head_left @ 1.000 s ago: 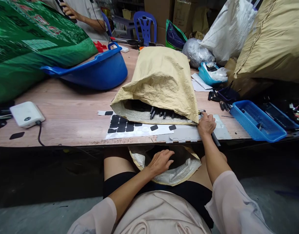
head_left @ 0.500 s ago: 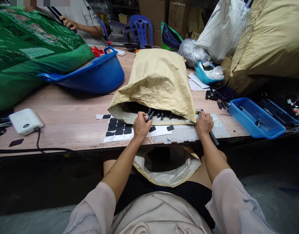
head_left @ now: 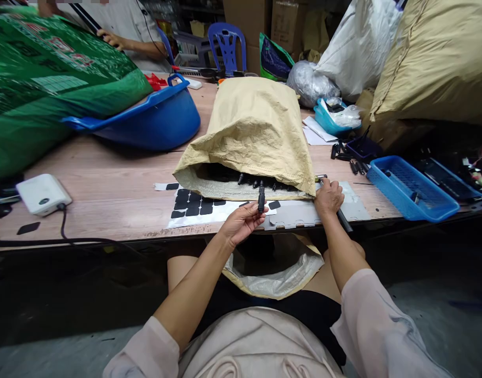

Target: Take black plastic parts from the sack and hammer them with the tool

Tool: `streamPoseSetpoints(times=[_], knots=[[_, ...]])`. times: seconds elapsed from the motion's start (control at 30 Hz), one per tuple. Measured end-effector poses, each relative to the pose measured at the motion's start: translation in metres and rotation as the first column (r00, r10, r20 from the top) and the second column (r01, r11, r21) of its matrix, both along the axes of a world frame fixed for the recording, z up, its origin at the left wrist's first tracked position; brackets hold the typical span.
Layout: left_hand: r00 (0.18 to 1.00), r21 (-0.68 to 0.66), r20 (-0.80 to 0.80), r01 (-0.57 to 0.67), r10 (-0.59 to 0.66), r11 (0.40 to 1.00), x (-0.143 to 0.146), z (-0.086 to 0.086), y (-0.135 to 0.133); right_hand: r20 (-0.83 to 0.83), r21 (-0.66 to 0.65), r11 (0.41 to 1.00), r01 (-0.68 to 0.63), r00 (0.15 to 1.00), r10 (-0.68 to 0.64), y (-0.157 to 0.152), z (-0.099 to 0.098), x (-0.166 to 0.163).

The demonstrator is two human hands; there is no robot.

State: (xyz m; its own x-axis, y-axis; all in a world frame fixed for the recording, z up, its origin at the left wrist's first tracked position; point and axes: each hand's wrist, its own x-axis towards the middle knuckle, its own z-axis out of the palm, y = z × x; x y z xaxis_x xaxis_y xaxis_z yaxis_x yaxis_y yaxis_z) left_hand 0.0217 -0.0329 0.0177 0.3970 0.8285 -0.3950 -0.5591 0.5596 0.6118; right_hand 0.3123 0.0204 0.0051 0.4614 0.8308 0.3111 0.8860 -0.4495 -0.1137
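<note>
My left hand (head_left: pixel 243 223), palm turned up, pinches a small black stepped cylindrical piece (head_left: pixel 261 197) upright between thumb and fingers. It is just in front of the mouth of a tan woven sack (head_left: pixel 260 126) lying on the table. More black pieces (head_left: pixel 275 186) of this sort poke out of the sack's opening. At the sack's right corner, my right hand (head_left: pixel 329 198) is closed around what looks like a hammer (head_left: pixel 344 220), its dark grip below the hand and a metal end above. Under the hands lie a white sheet with black stickers (head_left: pixel 193 203) and a grey board (head_left: pixel 354 202).
A second open sack (head_left: pixel 276 283) sits between my legs below the table edge. Left are a blue basin (head_left: pixel 154 121), a green bag (head_left: pixel 67 94) and a white box with a cable (head_left: pixel 43 194). A blue basket (head_left: pixel 414 189) stands right. Another person's hand (head_left: pixel 113 39) shows behind.
My left hand has moved right and toward me from the sack's mouth, turning palm up with the black piece now raised upright. My right hand stays in place.
</note>
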Motion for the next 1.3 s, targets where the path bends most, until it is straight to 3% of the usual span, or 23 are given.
streamPoseSetpoints(times=[0.6,1.3], knots=[[0.989,-0.177,0.135,-0.028,0.053,0.984,0.0105,0.0072,-0.0027,0.014,0.012,1.0,0.007,1.0,-0.007,0.0029,-0.0067,0.0029],[0.999,0.003,-0.029,-0.015,0.015,1.0,0.0072,-0.0011,0.005,0.006,0.022,1.0,0.005,1.0,-0.005,0.0004,-0.0033,0.0008]])
